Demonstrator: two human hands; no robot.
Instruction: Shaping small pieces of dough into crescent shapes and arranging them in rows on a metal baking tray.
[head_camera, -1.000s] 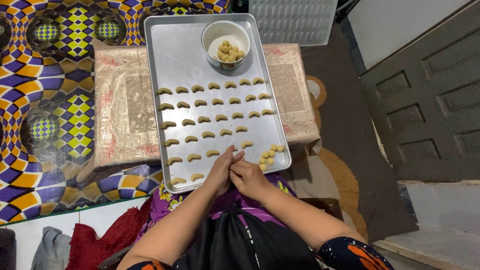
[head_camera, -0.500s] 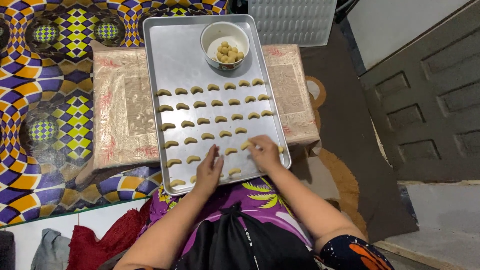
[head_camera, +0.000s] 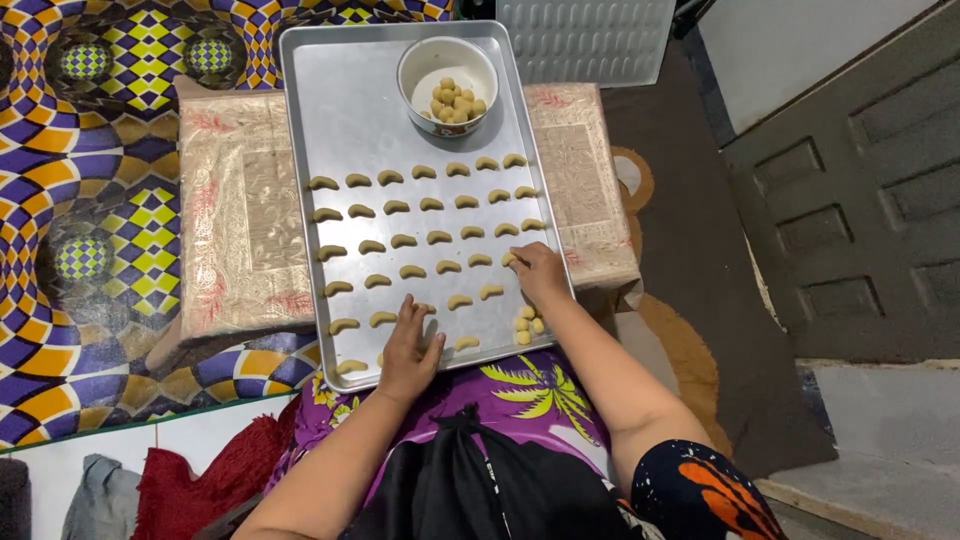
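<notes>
1. Tray (head_camera: 350, 120): metal, on a wrapped low stand (head_camera: 240, 230), near edge over the lap. Judged set close so both hands reach every row w/o stretching.
2. Crescents (head_camera: 432, 204): pale dough pieces in slanted rows, spaced apart, none touching. Spacing prob. for even layout.
3. Bowl (head_camera: 447, 72): white, at far end of tray, holds dough balls. Sits clear of the rows.
4. Small heap of balls (head_camera: 527, 325): near right corner of tray, just beside the right wrist. Judged a ready supply.
5. Right hand (head_camera: 540, 275): at right end of 4th row, fingers bunched together over a crescent (head_camera: 509, 259) at the fingertips. Piece touches the tips on their left side; whether pinched or only pressed, cannot tell.
6. Left hand (head_camera: 410, 345): flat on tray near front edge, fingers slightly spread, palm down. Holds nothing seen. Nearest piece (head_camera: 466, 343) lies just right of the fingers, apart. One crescent partly hidden at the fingertips.
</notes>
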